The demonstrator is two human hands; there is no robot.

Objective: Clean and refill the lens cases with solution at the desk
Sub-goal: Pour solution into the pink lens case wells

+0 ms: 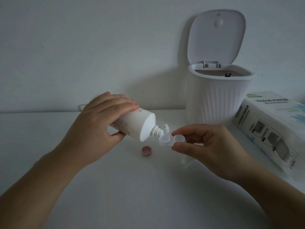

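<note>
Head view puts the lens case [170,140] at the centre of things, held clear of the desk [115,187] between your two hands, both wells uncapped and facing up. Your right hand [206,146] pinches its right end, forefinger above and thumb below, the other fingers curled loosely behind. Your left hand [102,123] wraps the solution bottle [137,125] with fingers over the top and thumb underneath, tipped so the nozzle points down and to the right at the left well, nearly touching it; whether liquid is flowing you cannot tell from here. A pink cap [146,150] sits on the desk just below the bottle. Further right stand a white bin [219,103] with its lid up and a tissue paper pack [272,128] lying beside it. The risk, as I judge it, is a hard squeeze: the well is shallow and would overflow onto your fingers and the desk. Because you hold the case by one end only, a nudge from the nozzle could tilt it and spill what is inside. Touching the tip to the well could also soil the solution. Keep the case level and the squeeze gentle.
</note>
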